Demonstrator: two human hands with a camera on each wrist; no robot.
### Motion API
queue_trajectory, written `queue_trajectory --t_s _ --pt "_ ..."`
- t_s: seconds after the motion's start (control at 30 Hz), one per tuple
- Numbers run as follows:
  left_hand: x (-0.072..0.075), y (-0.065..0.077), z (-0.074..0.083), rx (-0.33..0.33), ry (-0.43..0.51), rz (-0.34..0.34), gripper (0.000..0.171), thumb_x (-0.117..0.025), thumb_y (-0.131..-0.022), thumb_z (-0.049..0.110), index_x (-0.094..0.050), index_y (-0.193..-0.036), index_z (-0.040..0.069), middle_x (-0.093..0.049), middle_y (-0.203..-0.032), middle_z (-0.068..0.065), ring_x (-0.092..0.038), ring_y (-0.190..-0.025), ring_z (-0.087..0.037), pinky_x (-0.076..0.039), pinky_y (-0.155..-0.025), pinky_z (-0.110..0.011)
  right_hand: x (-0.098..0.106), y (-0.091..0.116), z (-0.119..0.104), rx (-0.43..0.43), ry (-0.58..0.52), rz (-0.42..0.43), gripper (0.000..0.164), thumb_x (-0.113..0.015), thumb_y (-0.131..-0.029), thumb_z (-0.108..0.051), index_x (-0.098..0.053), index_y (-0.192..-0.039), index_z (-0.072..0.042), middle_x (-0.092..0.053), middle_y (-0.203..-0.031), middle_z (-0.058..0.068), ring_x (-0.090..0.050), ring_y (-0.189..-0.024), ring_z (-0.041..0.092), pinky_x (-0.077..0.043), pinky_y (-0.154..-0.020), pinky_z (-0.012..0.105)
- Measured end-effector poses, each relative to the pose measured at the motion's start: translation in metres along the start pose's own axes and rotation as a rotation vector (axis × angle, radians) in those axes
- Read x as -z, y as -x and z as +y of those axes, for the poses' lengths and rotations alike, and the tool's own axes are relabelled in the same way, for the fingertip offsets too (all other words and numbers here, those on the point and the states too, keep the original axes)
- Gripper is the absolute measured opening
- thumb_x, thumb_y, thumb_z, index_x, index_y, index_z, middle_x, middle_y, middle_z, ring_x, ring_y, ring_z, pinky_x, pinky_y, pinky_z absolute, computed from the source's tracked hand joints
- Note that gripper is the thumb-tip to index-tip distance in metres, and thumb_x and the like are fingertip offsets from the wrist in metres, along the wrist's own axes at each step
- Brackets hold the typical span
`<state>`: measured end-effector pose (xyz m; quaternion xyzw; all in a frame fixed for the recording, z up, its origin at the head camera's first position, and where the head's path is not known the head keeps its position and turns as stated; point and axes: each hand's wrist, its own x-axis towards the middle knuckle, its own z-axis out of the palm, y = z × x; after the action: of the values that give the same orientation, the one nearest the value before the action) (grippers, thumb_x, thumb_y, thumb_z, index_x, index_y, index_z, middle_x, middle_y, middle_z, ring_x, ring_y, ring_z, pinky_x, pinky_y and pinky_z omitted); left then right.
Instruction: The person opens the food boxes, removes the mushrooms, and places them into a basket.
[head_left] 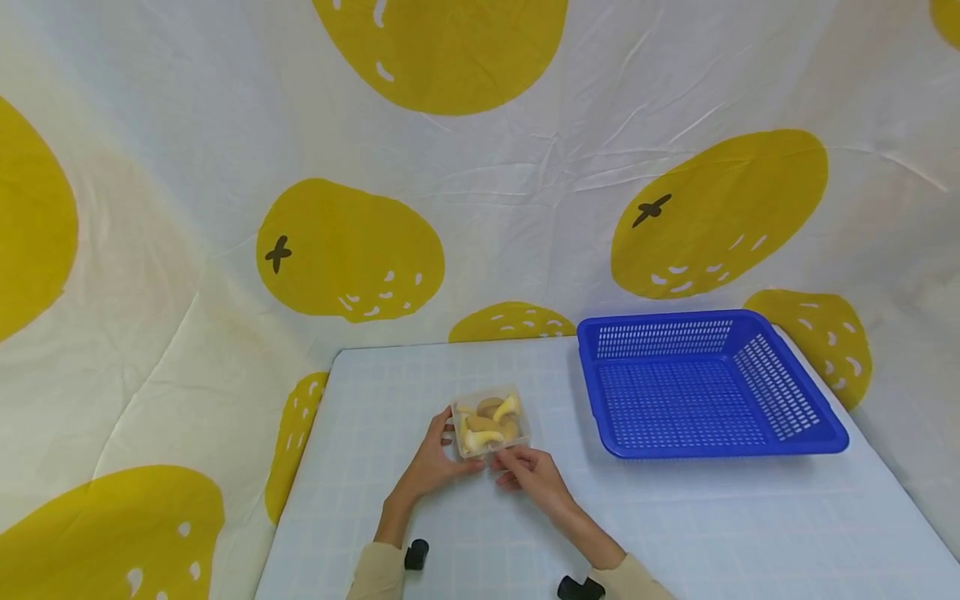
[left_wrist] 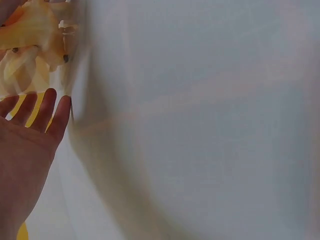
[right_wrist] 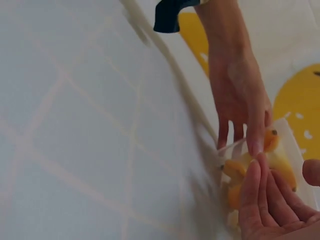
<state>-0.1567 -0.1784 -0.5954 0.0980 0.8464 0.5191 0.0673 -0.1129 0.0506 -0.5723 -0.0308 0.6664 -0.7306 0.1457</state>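
A small clear plastic box (head_left: pixel 491 423) holds several yellow and brown curved pieces (head_left: pixel 483 424) whose kind I cannot tell; some show dark tips in the left wrist view. My left hand (head_left: pixel 435 462) grips the box, fingers along its left side and thumb at its near edge. In the left wrist view, those fingertips (left_wrist: pixel 50 102) reach the box's side. My right hand (head_left: pixel 536 477) is at the near right corner, its fingertips close to the left thumb. In the right wrist view, the right fingers (right_wrist: pixel 272 197) lie nearly straight together, with the thumb (right_wrist: pixel 312 172) apart.
A blue plastic basket (head_left: pixel 705 451) with slotted walls stands at the table's right rear. A pale checked cloth (head_left: pixel 360 400) covers the table. Behind it hangs a white curtain (head_left: pixel 510 242) printed with yellow fruit. Both sleeves have a black device (head_left: pixel 416 554) at the wrist.
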Motion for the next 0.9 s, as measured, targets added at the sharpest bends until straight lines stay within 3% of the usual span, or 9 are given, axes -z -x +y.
queue_trajectory --t_s 0.2,0.57,0.9 --pt "0.003 -0.003 0.000 0.022 0.029 -0.018 0.113 -0.095 -0.073 0.034 -0.028 -0.159 0.009 -0.046 -0.147 -0.010 -0.049 -0.127 -0.028 -0.043 -0.106 -0.048 -0.006 -0.002 0.001 -0.017 -0.037 0.032 0.039 -0.060 -0.106 -0.023 -0.067 -0.118 0.014 -0.072 -0.108 0.027 -0.073 -0.084 0.023 -0.061 -0.077 0.037" --pt "0.006 -0.004 0.000 0.003 0.053 -0.055 0.112 -0.094 -0.075 0.029 -0.024 -0.159 0.005 -0.045 -0.147 -0.015 -0.053 -0.125 -0.032 -0.047 -0.104 -0.047 -0.010 -0.003 -0.001 -0.027 -0.055 0.100 0.042 -0.061 -0.106 -0.026 -0.070 -0.115 0.014 -0.075 -0.102 0.024 -0.072 -0.080 0.019 -0.061 -0.073 0.033" --pt "0.007 -0.005 0.003 0.006 0.106 -0.047 0.109 -0.094 -0.074 0.018 -0.027 -0.158 0.005 -0.046 -0.146 -0.014 -0.053 -0.125 -0.032 -0.047 -0.104 -0.048 -0.014 -0.010 -0.008 -0.111 -0.092 0.133 0.052 -0.064 -0.103 -0.038 -0.073 -0.108 0.013 -0.076 -0.096 0.022 -0.076 -0.078 0.021 -0.061 -0.071 0.034"
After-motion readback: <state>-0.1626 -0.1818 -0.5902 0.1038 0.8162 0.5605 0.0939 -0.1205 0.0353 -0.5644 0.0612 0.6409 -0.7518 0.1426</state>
